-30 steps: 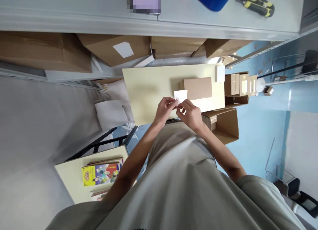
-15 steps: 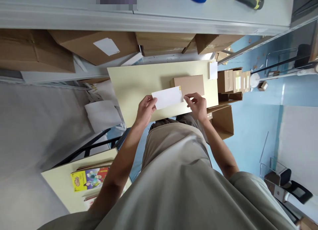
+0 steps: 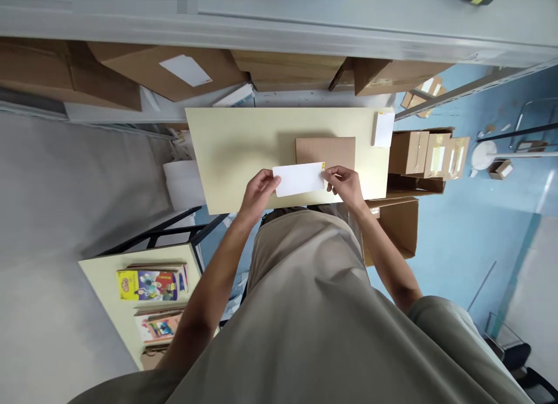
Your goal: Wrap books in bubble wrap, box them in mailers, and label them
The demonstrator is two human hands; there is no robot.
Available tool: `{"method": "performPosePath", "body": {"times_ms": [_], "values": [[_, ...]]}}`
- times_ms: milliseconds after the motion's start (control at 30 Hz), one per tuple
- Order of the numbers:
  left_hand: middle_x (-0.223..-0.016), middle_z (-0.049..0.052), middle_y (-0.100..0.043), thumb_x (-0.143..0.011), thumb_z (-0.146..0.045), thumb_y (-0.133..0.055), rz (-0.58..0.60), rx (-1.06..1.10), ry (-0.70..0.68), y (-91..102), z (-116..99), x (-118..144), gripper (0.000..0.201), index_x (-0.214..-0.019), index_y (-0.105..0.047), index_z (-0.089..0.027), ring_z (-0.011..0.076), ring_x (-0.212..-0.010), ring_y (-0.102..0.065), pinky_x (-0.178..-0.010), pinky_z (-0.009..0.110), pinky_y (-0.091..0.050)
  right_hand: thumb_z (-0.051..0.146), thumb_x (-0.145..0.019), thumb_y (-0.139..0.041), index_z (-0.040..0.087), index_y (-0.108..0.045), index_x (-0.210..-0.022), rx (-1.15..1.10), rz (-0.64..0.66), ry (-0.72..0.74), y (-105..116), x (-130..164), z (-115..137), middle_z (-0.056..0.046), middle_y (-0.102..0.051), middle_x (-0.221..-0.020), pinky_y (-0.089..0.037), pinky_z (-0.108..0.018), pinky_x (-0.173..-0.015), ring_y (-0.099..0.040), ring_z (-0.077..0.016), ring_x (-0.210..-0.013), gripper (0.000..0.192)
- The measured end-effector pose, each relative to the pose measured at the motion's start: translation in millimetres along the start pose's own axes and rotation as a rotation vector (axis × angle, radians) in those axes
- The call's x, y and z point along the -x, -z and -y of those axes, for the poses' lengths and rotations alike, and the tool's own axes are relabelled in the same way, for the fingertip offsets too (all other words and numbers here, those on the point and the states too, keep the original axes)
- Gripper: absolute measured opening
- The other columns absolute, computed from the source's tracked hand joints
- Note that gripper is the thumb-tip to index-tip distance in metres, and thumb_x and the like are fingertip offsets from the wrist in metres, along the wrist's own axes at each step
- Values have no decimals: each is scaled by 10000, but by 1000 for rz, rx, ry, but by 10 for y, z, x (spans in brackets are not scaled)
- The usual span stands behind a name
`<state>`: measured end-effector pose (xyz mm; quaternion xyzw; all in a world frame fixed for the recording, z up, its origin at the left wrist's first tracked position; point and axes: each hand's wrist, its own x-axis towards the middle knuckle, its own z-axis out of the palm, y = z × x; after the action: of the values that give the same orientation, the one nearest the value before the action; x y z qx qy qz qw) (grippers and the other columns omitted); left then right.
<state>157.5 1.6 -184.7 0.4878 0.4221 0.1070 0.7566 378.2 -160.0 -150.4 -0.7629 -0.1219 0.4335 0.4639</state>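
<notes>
I hold a white rectangular label (image 3: 299, 179) stretched flat between both hands, just above the near edge of a pale yellow table (image 3: 244, 154). My left hand (image 3: 259, 191) pinches its left end and my right hand (image 3: 344, 185) pinches its right end, where a small yellow tab shows. A closed brown cardboard box (image 3: 325, 151) lies on the table right behind the label. A small stack of white labels (image 3: 383, 129) sits at the table's far right corner.
Large cardboard boxes (image 3: 174, 72) fill the shelf beyond the table. Small taped boxes (image 3: 429, 154) and an open carton (image 3: 396, 224) stand to the right on the blue floor. A second table with colourful books (image 3: 150, 283) is at the lower left.
The label was small and bunched between my fingertips; my hands moved apart and it now spans flat between them. The view shifted slightly.
</notes>
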Motion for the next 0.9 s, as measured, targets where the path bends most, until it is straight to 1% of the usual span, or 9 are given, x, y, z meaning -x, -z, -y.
{"method": "performPosePath", "body": {"times_ms": [133,267,367,467,567,633,767,900], "values": [[-996,33,-748,-826,-723,-901,-77,-18,42,-334,137,-88,560,-1004,-652,-254,221,-973,-728,-910,365,-628,698,-818,-893,229,-749,-839,4,24,5,295,-149,-172,-9,-705,-749,-475,-281,-502,-635,-144,-613,491],[-934,38,-745,-799,-717,-901,-166,-63,83,-657,347,-255,556,-989,-686,-241,218,-884,-705,-887,379,-607,736,-837,-856,242,-751,-869,40,34,29,571,-286,-371,-13,-716,-762,-555,-326,-566,-657,-172,-632,507],[-923,43,-747,-833,-678,-882,-248,-144,46,-861,483,-437,494,-984,-692,-248,227,-888,-705,-884,373,-584,753,-880,-808,244,-751,-902,86,7,46,711,-427,-516,-27,-748,-809,-612,-359,-651,-689,-192,-677,513],[-947,57,-754,-876,-619,-865,-342,-249,1,-1004,560,-645,417,-963,-689,-251,243,-948,-713,-912,375,-576,764,-950,-739,242,-739,-914,158,-31,77,772,-602,-642,-59,-790,-886,-644,-379,-771,-726,-213,-780,523],[-971,66,-768,-924,-537,-831,-415,-353,-27,-1085,599,-838,319,-947,-704,-246,241,-946,-700,-940,382,-565,765,-1019,-671,246,-737,-937,263,-76,118,769,-769,-744,-100,-823,-970,-643,-405,-872,-761,-248,-891,530],[-966,64,-771,-944,-482,-804,-442,-403,-29,-1112,621,-941,258,-944,-713,-240,238,-930,-695,-946,385,-556,742,-1064,-626,243,-751,-979,324,-99,133,747,-861,-802,-122,-837,-1012,-634,-428,-905,-778,-274,-932,521],[-874,38,-737,-960,-430,-772,-451,-444,9,-1113,666,-1079,207,-927,-716,-234,231,-872,-679,-904,366,-540,654,-1114,-593,222,-772,-1029,393,-106,102,686,-998,-891,-146,-846,-1066,-624,-445,-907,-781,-291,-932,474],[-835,32,-728,-964,-357,-739,-448,-473,25,-1086,682,-1130,141,-906,-715,-230,231,-841,-673,-877,361,-532,595,-1124,-597,230,-789,-1039,459,-130,112,628,-1079,-930,-144,-838,-1077,-626,-453,-921,-770,-305,-965,421]]}}
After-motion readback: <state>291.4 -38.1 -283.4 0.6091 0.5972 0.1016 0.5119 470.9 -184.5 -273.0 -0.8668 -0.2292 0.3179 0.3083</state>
